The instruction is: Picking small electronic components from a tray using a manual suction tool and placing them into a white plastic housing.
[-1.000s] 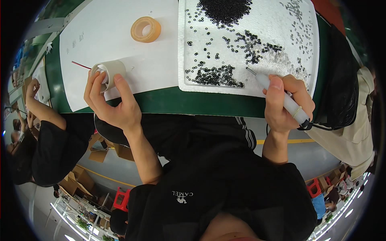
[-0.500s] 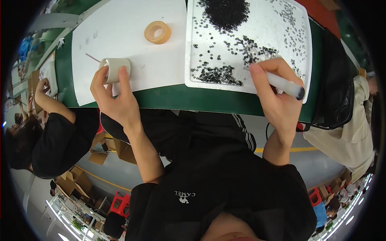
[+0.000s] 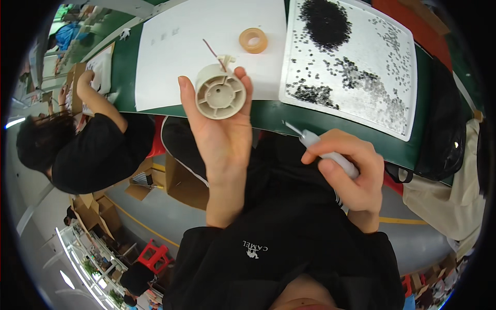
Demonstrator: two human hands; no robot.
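Note:
My left hand (image 3: pixel 223 142) is raised at the table's front edge, its fingers curled around a cream plastic cylindrical housing (image 3: pixel 220 93). The spoked round end of the housing is turned toward me, with a small hole at its centre. A thin reddish-brown wire (image 3: pixel 211 49) sticks up from its far side, beside a small cream tab. In my right hand (image 3: pixel 356 168) I grip a white pen-shaped tool (image 3: pixel 337 161). Its thin metal tip points up and left toward the housing, apart from it. A tiny dark spot shows at the tip; I cannot tell what it is.
A white tray (image 3: pixel 351 111) holds many small black rings (image 3: pixel 325 23) and clear ones. Left of it, a white sheet (image 3: pixel 170 67) bears a roll of amber tape (image 3: pixel 253 40). A black bag (image 3: pixel 442 124) lies at the right end. Another person (image 3: pixel 98 147) works at the left.
My left hand has turned the housing from its side to show its spoked end. My right hand has drawn the pen-shaped tool back from the tray toward my body. The view has shifted.

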